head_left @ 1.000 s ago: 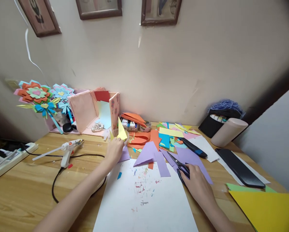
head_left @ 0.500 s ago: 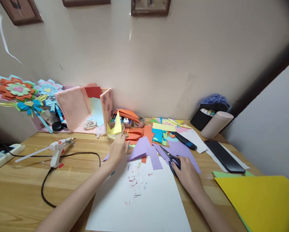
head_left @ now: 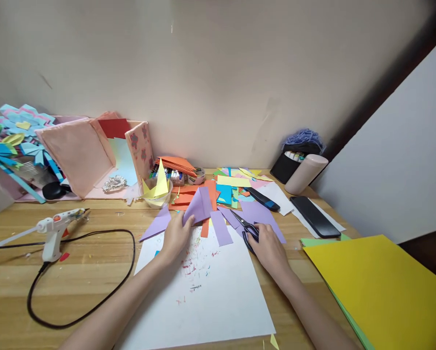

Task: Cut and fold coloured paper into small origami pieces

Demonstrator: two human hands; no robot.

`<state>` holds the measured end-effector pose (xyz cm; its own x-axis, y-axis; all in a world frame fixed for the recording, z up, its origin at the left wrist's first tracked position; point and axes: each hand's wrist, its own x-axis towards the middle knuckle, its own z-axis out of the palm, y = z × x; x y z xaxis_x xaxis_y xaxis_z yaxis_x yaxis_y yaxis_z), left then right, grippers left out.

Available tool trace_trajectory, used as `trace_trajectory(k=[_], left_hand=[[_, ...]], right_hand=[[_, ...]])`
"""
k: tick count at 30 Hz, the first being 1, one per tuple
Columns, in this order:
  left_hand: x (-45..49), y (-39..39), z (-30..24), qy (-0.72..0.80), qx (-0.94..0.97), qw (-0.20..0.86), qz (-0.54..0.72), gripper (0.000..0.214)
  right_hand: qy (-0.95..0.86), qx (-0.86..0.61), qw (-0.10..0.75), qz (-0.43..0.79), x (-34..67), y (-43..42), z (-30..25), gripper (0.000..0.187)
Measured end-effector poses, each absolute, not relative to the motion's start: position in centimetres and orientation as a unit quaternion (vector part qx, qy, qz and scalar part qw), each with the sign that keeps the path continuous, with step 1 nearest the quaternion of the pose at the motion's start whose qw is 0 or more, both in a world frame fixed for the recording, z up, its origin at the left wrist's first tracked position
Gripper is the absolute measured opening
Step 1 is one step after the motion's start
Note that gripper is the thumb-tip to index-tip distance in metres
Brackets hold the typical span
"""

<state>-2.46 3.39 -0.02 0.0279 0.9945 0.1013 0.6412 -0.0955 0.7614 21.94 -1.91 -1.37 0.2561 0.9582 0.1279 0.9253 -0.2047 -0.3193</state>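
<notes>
Desk (head_left: 94, 272): purple paper (head_left: 199, 206) btwn L hand (head_left: 176, 238) thumb & fingers.

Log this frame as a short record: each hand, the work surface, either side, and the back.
Left hand: gripping a purple paper piece
Right hand: holding black-handled metal scissors
Surface: large white paper sheet on a wooden table
Left side: white plastic glue gun, black cord
Right side: black rectangular phone; yellow paper sheet
Back: pointed yellow paper in a translucent bowl
</notes>
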Motion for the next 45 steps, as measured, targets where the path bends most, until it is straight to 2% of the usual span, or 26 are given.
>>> trace_trajectory(k=[2, 4, 7, 9, 11, 15, 18, 21, 27, 35, 40, 45], left_hand=[[-2.3, 3.2, 0.0, 0.580, 0.634, 0.329, 0.391, 0.027], [-2.0, 3.0, 0.0, 0.534, 0.609, 0.388, 0.441, 0.027], [-1.6, 2.8, -0.4, 0.477, 0.565, 0.490, 0.462, 0.028], [-1.5, 3.0, -0.8, 0.442, 0.534, 0.567, 0.445, 0.032], [-1.6, 3.4, -1.2, 0.435, 0.514, 0.619, 0.405, 0.037], [-1.8, 3.9, -1.4, 0.473, 0.500, 0.661, 0.299, 0.026], [-1.7, 3.8, -1.3, 0.474, 0.511, 0.646, 0.310, 0.020], [-1.5, 3.3, -1.2, 0.424, 0.528, 0.634, 0.373, 0.022], [-1.8, 3.0, -0.5, 0.342, 0.486, 0.700, 0.396, 0.023], [-1.6, 2.8, -0.4, 0.364, 0.490, 0.670, 0.423, 0.024], [-1.4, 2.3, -0.7, 0.389, 0.538, 0.630, 0.403, 0.029], [-1.5, 2.3, -0.6, 0.388, 0.561, 0.615, 0.395, 0.022]], right_hand=[[-0.588, -0.783, 0.192, 0.059, 22.1, -1.8, -1.2, 0.028], [-0.563, -0.778, 0.261, 0.094, 22.2, -1.8, -0.9, 0.028], [-0.518, -0.710, 0.392, 0.273, 22.1, -1.8, -0.4, 0.026], [-0.471, -0.624, 0.445, 0.437, 21.5, -2.0, -0.1, 0.029], [-0.418, -0.544, 0.487, 0.542, 20.8, -2.2, 0.2, 0.032], [-0.370, -0.485, 0.534, 0.585, 19.9, -2.5, 0.5, 0.034], [-0.362, -0.479, 0.531, 0.598, 20.0, -2.5, 0.5, 0.036], [-0.345, -0.445, 0.508, 0.652, 19.9, -2.5, 0.4, 0.047], [-0.331, -0.398, 0.354, 0.779, 19.1, -3.4, 0.5, 0.074], [-0.409, -0.383, 0.234, 0.794, 19.9, -4.4, -0.6, 0.077], [-0.417, -0.397, 0.227, 0.785, 19.7, -4.4, -0.7, 0.074], [-0.394, -0.422, 0.218, 0.787, 19.6, -4.4, -0.4, 0.073]])
